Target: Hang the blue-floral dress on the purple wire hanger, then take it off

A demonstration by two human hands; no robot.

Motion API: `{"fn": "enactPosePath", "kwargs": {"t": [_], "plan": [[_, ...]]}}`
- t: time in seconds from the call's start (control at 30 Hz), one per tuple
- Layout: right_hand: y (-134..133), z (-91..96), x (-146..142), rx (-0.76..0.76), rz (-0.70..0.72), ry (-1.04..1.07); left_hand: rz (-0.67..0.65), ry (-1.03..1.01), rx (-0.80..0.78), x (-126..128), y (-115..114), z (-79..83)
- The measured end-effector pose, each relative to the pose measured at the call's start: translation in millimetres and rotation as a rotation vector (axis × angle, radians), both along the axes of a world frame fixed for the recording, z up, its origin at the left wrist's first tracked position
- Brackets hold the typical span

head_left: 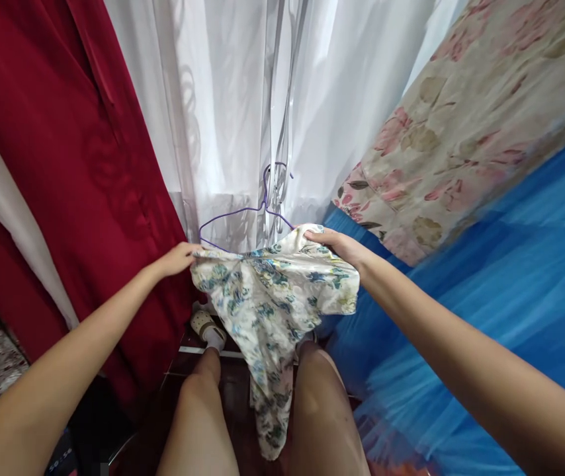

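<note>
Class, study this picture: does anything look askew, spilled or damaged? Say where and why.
The held floral cloth hangs lopsided: a long tail drops between the knees, while the part by the right hand ends much higher. That may be its cut; no spill or damage shows.

Purple hanger [264, 198]: lower part hidden behind the floral garment [272, 297]; garment: underside hidden, full cut lost in its folds; left hand [180, 260]: fingertips partly concealed at the fabric's edge; right hand [343, 247]: fingers beneath the cloth out of sight; red fabric [98, 165] and white drapery [227, 119]: cropped above; pink-flowered fabric [441, 145]: cropped above and right, corner blurred; blue tulle [491, 284]: cropped right, blurred; legs [200, 416]: cropped below; digits [60, 461], lower left: too small to read surely.
</note>
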State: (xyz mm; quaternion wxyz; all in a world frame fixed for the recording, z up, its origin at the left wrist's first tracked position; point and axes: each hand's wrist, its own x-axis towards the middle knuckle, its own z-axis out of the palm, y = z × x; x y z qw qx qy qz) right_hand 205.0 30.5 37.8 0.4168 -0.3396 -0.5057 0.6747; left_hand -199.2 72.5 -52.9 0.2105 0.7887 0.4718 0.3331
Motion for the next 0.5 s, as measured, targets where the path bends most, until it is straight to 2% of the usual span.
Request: {"fn": "enactPosePath", "kwargs": {"t": [0.07, 0.13, 0.17, 0.23, 0.33, 0.43, 0.5], "plan": [[-1.1, 0.8, -0.6, -0.002, -0.001, -0.015, 0.116, -0.048, 0.136, -3.7, 10.3, 27.5], [-0.8, 0.4, -1.0, -0.008, 0.035, -0.036, 0.231, -0.121, 0.282, 5.6, 13.8, 49.8], [0.0, -0.4, -1.1, -0.016, 0.055, -0.046, 0.265, -0.173, 0.338, 14.2, 13.3, 59.0], [2.4, -2.9, -0.7, -0.036, 0.092, -0.069, 0.251, -0.265, 0.375, 34.9, 9.5, 73.3], [3.0, -9.0, 7.2, 0.045, 0.024, -0.151, 0.210, -0.260, 0.323, 57.4, 1.5, 84.3], [-7.4, -22.6, 28.0, 0.342, -0.200, -0.305, 0.395, -0.176, 0.303, 58.0, -5.6, 83.2], [-21.2, -37.8, 43.4, 0.536, -0.323, -0.389, 0.472, -0.149, 0.302, 53.0, -12.1, 78.0]]}}
